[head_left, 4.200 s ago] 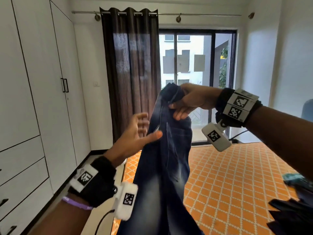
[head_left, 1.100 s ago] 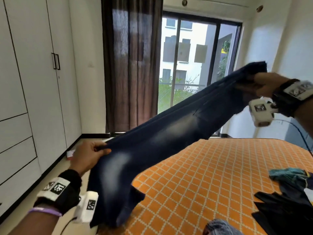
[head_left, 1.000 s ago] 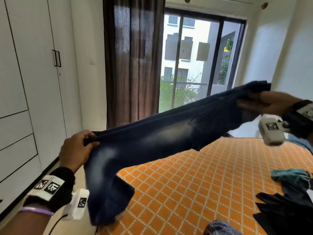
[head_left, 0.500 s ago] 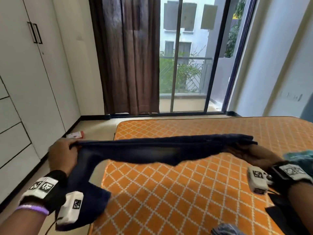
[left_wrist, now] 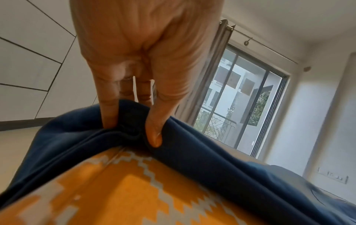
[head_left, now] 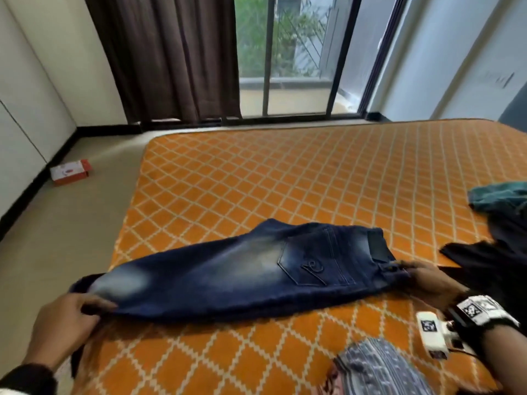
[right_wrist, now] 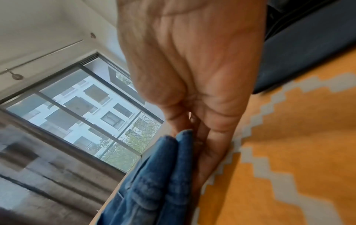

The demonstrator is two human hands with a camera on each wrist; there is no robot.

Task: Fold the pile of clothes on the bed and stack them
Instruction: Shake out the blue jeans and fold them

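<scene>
Jeans (head_left: 256,269) down flat across the near part of the bed (head_left: 285,181), back pocket facing up, waistband to my right, legs running out to my left and spilling over the bed's left edge. My left hand (head_left: 61,323) has the leg end pinched, thumb (left_wrist: 154,121) on one side of a bunched fold and fingers (left_wrist: 108,112) on the other, just above the orange cover at the mattress corner. My right hand (head_left: 427,280) is at the waistband, low against the bed; in the right wrist view the doubled denim edge (right_wrist: 163,167) sits against my fingers (right_wrist: 212,144), which lie long and nearly straight along it, and I cannot tell whether they clamp the cloth or only lie against it. The unfolded pile waits at the right side of the bed: a dark garment (head_left: 490,263) just beyond my right wrist, a teal piece (head_left: 499,195) behind it. A grey patterned cloth (head_left: 379,369) lies at the near edge, below the jeans. On the floor to the left, by the wardrobe, a small red and white box (head_left: 71,171).
</scene>
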